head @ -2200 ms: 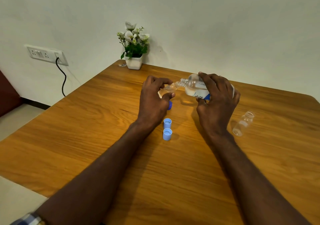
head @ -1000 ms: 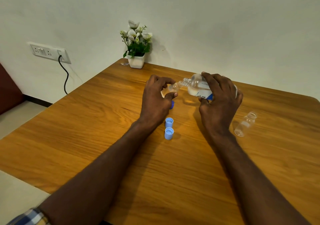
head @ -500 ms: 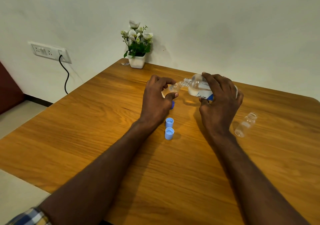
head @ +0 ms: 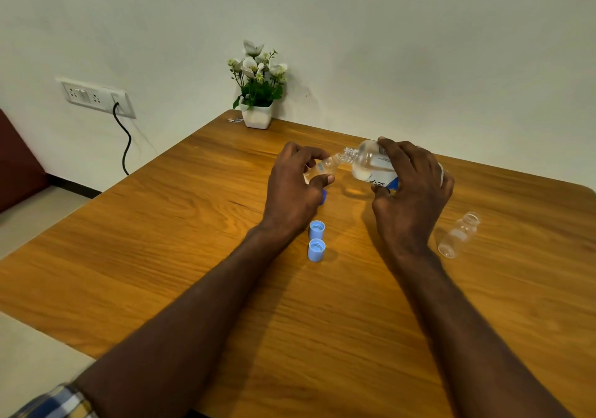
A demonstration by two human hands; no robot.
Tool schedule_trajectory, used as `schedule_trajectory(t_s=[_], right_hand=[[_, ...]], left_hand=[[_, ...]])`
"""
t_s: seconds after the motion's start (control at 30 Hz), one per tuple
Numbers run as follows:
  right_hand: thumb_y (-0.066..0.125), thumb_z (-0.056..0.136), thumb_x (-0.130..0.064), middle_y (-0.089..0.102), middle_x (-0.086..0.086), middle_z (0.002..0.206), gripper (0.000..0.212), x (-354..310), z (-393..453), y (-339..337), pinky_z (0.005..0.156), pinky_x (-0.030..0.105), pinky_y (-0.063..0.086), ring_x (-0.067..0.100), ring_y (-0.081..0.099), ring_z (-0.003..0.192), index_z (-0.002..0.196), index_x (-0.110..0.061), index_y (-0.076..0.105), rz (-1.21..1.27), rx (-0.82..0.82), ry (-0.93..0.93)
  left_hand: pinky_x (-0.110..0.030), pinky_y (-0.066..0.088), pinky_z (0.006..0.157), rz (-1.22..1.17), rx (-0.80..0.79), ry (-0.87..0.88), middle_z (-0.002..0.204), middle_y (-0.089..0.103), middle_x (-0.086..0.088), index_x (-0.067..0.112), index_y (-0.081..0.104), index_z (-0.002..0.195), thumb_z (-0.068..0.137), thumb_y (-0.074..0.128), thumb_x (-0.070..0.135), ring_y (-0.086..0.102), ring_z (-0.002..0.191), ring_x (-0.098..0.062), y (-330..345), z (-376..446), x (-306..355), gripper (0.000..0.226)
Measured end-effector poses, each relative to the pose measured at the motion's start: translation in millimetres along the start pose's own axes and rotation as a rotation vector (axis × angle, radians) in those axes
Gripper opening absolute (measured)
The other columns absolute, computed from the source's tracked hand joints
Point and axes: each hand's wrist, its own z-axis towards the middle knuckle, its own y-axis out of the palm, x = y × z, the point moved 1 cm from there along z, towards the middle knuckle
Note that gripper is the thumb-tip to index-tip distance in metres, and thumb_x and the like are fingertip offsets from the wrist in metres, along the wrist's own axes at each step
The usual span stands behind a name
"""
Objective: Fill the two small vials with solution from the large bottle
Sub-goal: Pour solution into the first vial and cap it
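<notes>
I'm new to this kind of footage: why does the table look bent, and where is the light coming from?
Head view: the wide-angle lens bows the table edges. Arm shadows fall down and left, so light comes from the upper right. The sleeve at the bottom corner is blurred. The empty vial shows faint glints.

dark blue cap (head: 323, 197) mostly behind left hand (head: 292, 193), bottle label (head: 375, 172) unreadable

table (head: 200, 224): fills the lower and middle frame, against the wall
plant (head: 258, 88): upper centre, on the table's far edge
socket (head: 96, 96): upper left, on the wall
left hand (head: 290, 192): centre, around a vial (head: 321, 172)
right hand (head: 411, 192): right of centre, around the bottle (head: 367, 164)
bottle: tilted, neck at the vial's mouth
2 caps (head: 316, 240): on the table, below the left hand, 1 nearer than the other
vial 2 (head: 458, 235): far right, on the table, apart from the right hand
</notes>
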Motion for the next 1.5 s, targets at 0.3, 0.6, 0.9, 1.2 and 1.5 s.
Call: schedule_trajectory(t_s=[0.3, 0.6, 0.9, 1.2, 1.5], right_hand=[[0.085, 0.073, -0.004, 0.059, -0.002, 0.145, 0.083, -0.7, -0.1, -1.5, 0.118, 0.063, 0.029, 0.025, 0.047, 0.141, 0.145, -0.033, 0.057, 0.003, -0.002, -0.003], [0.085, 0.075, -0.006, 0.058, -0.003, 0.145, 0.081, -0.3, -0.4, -1.8, 0.119, 0.063, 0.028, 0.025, 0.046, 0.141, 0.145, -0.034, 0.057, -0.003, -0.013, -0.006], [0.084, 0.076, -0.008, 0.059, -0.003, 0.143, 0.079, -0.9, -0.2, -1.9, 0.118, 0.063, 0.029, 0.025, 0.048, 0.140, 0.146, -0.034, 0.058, -0.008, -0.004, -0.004], [0.083, 0.076, -0.007, 0.059, -0.004, 0.143, 0.079, -0.8, -0.3, -2.3, 0.118, 0.062, 0.028, 0.024, 0.048, 0.140, 0.145, -0.034, 0.057, -0.005, -0.009, -0.003], [0.087, 0.077, -0.014, 0.059, -0.003, 0.147, 0.080, 2.2, -0.8, 2.0, 0.118, 0.060, 0.030, 0.024, 0.049, 0.141, 0.148, -0.033, 0.054, -0.021, -0.028, 0.008]], left_hand=[[-0.023, 0.048, 0.077, 0.008, -0.005, -0.002, 0.107, 0.060, 0.004, 0.019, 0.074, 0.116, 0.083, 0.085, 0.015, 0.054, 0.093, -0.003, 0.6, -0.3, -1.9, 0.035], [-0.022, 0.047, 0.078, 0.020, -0.009, -0.001, 0.108, 0.061, 0.004, 0.019, 0.074, 0.115, 0.083, 0.085, 0.015, 0.054, 0.093, -0.004, 1.1, -0.1, -2.4, 0.034], [-0.035, 0.054, 0.082, 0.007, -0.016, -0.014, 0.106, 0.061, 0.002, 0.019, 0.074, 0.115, 0.082, 0.084, 0.015, 0.057, 0.095, -0.010, 0.7, 0.9, -1.3, 0.034], [-0.036, 0.055, 0.080, -0.011, -0.024, -0.025, 0.106, 0.061, 0.001, 0.018, 0.074, 0.115, 0.082, 0.084, 0.014, 0.058, 0.096, -0.011, 0.2, -0.2, -0.4, 0.035], [-0.026, 0.050, 0.078, -0.010, -0.017, -0.010, 0.105, 0.060, 0.002, 0.017, 0.074, 0.115, 0.083, 0.084, 0.014, 0.057, 0.094, -0.008, 1.5, 1.3, -0.4, 0.034]])
